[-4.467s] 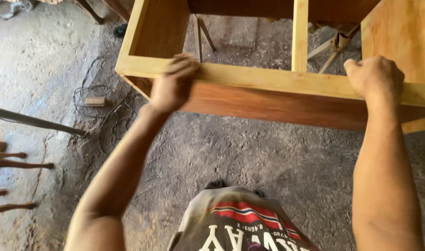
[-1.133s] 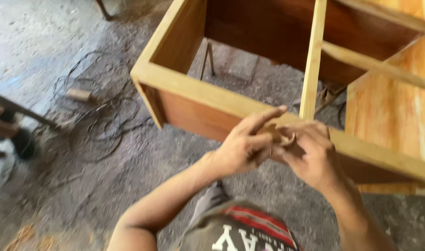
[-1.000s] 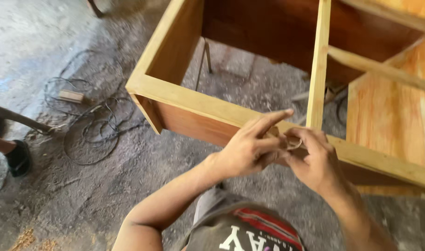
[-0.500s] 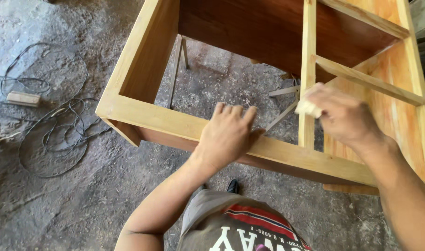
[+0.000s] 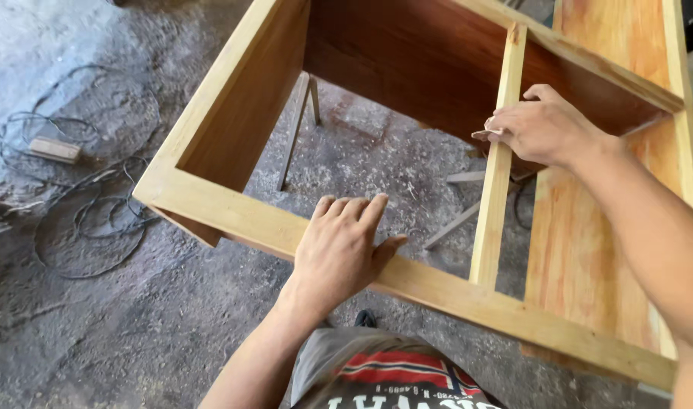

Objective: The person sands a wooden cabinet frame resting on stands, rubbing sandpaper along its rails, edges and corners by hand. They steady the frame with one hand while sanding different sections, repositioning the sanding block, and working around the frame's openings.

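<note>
Toward two o'clock, right hand (image 5: 543, 125) pinches small sandpaper (image 5: 485, 134) against the pale upright rail (image 5: 498, 174); left hand (image 5: 345, 242) lies spread on the unfinished cabinet frame (image 5: 210, 204).

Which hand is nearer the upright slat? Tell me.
Right. The right hand presses a small pad against the upright slat. The left hand lies flat on the front rail, apart from the slat.

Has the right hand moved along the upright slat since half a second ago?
Yes. The right hand, pinching a small scrap, has slid up the upright slat, farther from the near rail where the left hand rests.
</note>
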